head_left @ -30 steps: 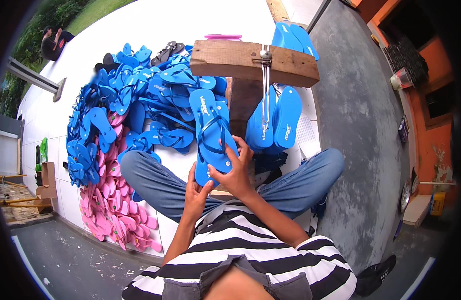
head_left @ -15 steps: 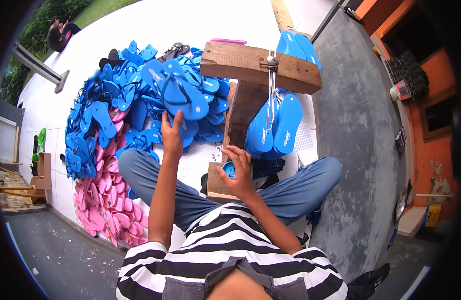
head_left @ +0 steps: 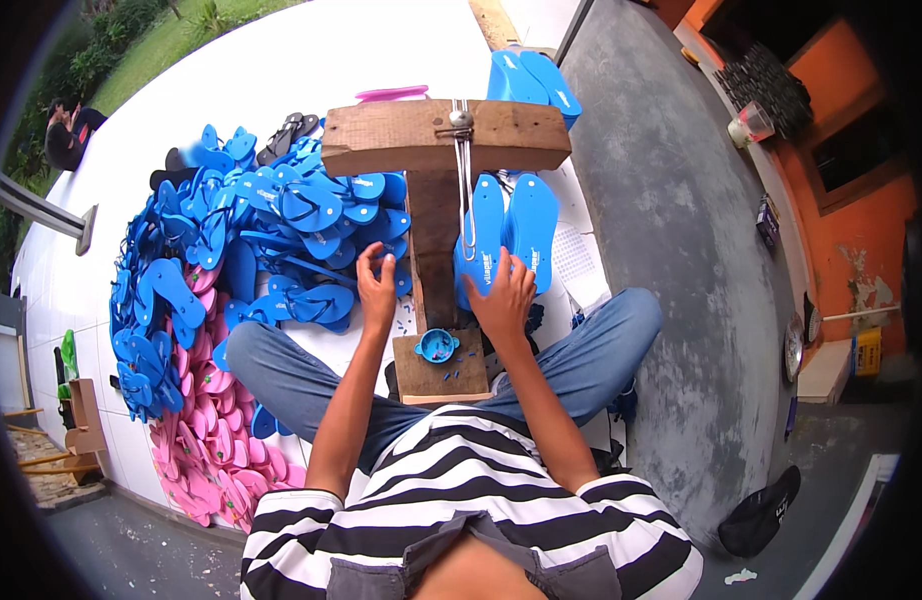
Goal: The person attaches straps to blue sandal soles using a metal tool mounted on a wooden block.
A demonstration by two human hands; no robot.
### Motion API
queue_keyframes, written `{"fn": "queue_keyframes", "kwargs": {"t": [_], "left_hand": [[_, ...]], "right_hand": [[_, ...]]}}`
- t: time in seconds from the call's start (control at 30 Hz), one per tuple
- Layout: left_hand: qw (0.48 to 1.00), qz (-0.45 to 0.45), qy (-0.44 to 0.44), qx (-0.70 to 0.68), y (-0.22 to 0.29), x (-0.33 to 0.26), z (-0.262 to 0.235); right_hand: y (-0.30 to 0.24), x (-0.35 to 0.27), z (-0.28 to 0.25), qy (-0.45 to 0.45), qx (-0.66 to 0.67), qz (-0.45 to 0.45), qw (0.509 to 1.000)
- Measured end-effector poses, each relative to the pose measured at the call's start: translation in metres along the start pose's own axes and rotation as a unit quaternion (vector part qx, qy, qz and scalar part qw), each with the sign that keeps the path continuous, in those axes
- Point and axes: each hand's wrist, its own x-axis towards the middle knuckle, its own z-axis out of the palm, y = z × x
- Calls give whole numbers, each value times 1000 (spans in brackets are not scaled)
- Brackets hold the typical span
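Note:
My left hand [head_left: 377, 288] is open and holds nothing, its fingers apart between the flip-flop pile and a wooden post [head_left: 435, 240]. On top of the pile lies a blue flip-flop [head_left: 309, 207] with its strap fitted. My right hand [head_left: 508, 308] is open over the near end of the blue strapless soles [head_left: 532, 225], standing in two stacks right of the post; whether its fingertips touch them I cannot tell. A long metal wire hook [head_left: 468, 190] hangs from the wooden crossbeam [head_left: 381, 137]. Between my knees, a small blue bowl [head_left: 438, 360] rests on a wooden block [head_left: 471, 375].
Blue flip-flops [head_left: 176, 290] heap up at the left, with pink flip-flops [head_left: 221, 440] nearer me. More blue soles [head_left: 521, 80] stand behind the crossbeam. A grey ledge [head_left: 671, 250] runs along the right. Another person [head_left: 66, 135] sits far left.
My left hand has let go of the blue flip-flop, now on the pile, and come back toward the post. My right hand has moved from the bowl to the blue soles. The view has shifted.

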Motion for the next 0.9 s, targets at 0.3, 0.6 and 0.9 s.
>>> {"fn": "queue_keyframes", "kwargs": {"t": [0.3,0.6,0.9], "left_hand": [[958,-142,-169,-183,56,-69,13],[964,8,-247,-102,150,-63,3],[900,301,-291,-117,213,-47,-33]], "right_hand": [[14,11,18,-6,104,106,989],[7,-114,-74,-131,215,-83,964],[-29,-24,-136,-36,330,-209,920]]}}
